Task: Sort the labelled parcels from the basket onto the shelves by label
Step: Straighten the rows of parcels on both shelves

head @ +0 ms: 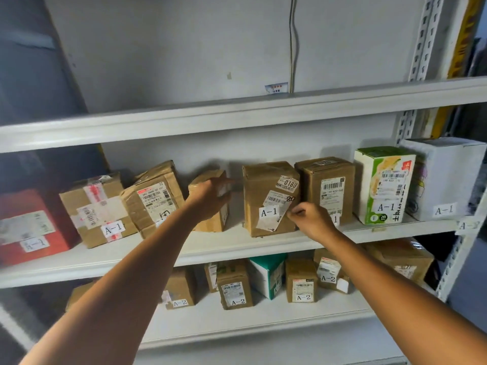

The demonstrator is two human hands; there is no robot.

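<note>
While the left hand (208,198) reaches onto the middle shelf (210,248), its fingers curl over the front of a small brown cardboard parcel (208,177) and grip it. That parcel stands on the shelf board in the gap between a crumpled brown box (152,198) and a taller brown box (266,196) that carries an "A-1" tag and a "018U" sticker.

The right hand (313,219) is at the lower right corner of that taller box, with its fingers curled and the thumb and forefinger close together at the edge of a shipping label. I cannot tell whether they pinch the label or hold nothing.

Further along the same shelf to the right stand another brown carton (326,188), a green and white carton (382,185) tagged "A-1", and a white box (445,177) also tagged "A-1". To the left sit a taped brown box (97,209) marked "A-1" and a red box (29,222).

On the lower shelf (263,320) are smaller parcels, several tagged "A-2", among them two brown boxes (234,288) (301,280) and a teal and white box (266,275).
</note>
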